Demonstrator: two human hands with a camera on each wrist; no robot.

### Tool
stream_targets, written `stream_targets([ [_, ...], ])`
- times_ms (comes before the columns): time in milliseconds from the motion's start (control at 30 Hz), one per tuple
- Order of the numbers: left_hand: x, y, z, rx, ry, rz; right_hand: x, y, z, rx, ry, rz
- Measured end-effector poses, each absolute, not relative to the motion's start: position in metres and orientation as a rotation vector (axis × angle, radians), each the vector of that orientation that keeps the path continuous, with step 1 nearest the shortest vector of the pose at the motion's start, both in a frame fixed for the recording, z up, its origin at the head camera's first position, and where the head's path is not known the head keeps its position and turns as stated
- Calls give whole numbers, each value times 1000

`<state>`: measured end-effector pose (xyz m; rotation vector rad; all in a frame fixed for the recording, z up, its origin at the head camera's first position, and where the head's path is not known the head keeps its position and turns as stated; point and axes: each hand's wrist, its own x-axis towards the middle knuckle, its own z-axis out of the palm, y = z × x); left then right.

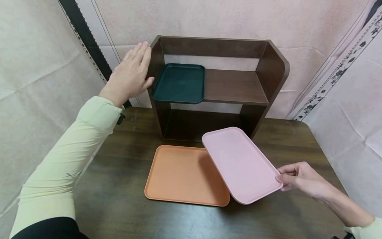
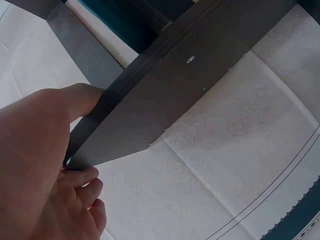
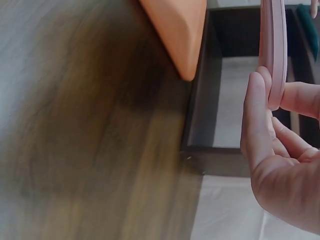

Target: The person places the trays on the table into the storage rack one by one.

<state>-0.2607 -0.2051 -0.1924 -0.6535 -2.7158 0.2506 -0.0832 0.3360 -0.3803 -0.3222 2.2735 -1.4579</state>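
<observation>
A brown two-tier wooden shelf (image 1: 232, 84) stands at the back of the table. At its left side panel (image 2: 165, 85) is my left hand (image 1: 129, 71), thumb by the front edge and fingers along the outer side, holding the panel between them. A dark green tray (image 1: 180, 83) lies on the left half of the upper tier. My right hand (image 1: 301, 179) pinches the near right corner of a pink tray (image 1: 241, 162), thumb on top and fingers beneath. That tray is tilted above the table and overlaps an orange tray (image 1: 185, 176) lying in front of the shelf.
The dark wooden table (image 1: 119, 199) reaches forward to the shelf's base. Pale patterned cloth (image 1: 215, 20) hangs behind the shelf and on both sides. The shelf's lower tier (image 1: 191, 124) lies beneath the green tray, its front right part partly behind the pink tray.
</observation>
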Motion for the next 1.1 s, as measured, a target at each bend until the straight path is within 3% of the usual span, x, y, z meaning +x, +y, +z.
stream_targets([
  [767, -261, -204, -191, -662, -2726, 225, -73, 321, -303, -327, 2246, -1610],
  [1100, -261, -205, -193, -645, -2731, 237, -83, 306, -283, -141, 2147, -1862],
])
